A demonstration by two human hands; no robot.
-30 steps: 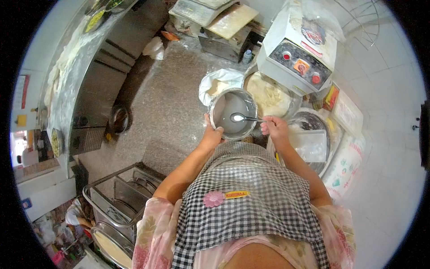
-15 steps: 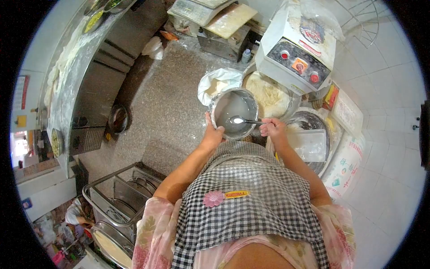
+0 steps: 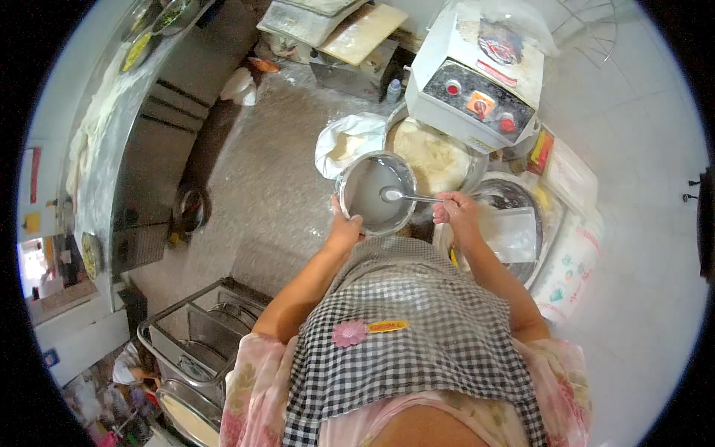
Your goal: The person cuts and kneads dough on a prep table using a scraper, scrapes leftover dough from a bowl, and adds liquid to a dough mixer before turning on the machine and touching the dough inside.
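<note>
My left hand [image 3: 345,227] is closed on the near left side of a round metal pot [image 3: 380,158], thumb at the rim. Greyish, cloudy liquid shows inside it. A spoon [image 3: 414,197] is in my right hand [image 3: 456,212], its handle pinched between the fingers. The bowl of the spoon is over the pot and looks white inside; whether it touches the liquid I cannot tell. Just beyond the pot, pale dough [image 3: 428,155] lies in a large mixer bowl. An open white bag [image 3: 325,153] of pale powder stands at the pot's far left.
A dough mixer [image 3: 477,78] with a control panel stands at the far right. Right of my hand, a clear plastic container [image 3: 509,232] rests on a round tub, beside a printed white sack [image 3: 570,264]. A steel counter [image 3: 141,149] and a metal rack [image 3: 186,335] are leftward.
The camera view has shifted, so the surroundings appear slightly further left. The spoon stays over the pot, its bowl turned a little. Both hands keep their holds.
</note>
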